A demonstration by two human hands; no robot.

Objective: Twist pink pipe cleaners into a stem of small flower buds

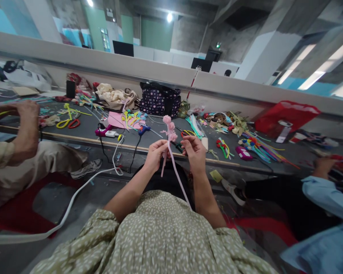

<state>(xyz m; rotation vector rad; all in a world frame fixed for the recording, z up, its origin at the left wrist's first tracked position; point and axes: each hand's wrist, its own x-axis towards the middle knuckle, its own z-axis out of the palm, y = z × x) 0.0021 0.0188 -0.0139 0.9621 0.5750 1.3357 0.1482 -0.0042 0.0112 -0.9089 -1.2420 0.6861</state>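
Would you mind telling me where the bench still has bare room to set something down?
On the bench, bare patches lie along the near edge between the white power strip and the pink stem, and at far right behind the coloured sticks. The back row is crowded.

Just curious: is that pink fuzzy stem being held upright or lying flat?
Upright: the pink stem rises between both hands, its tail hanging down.
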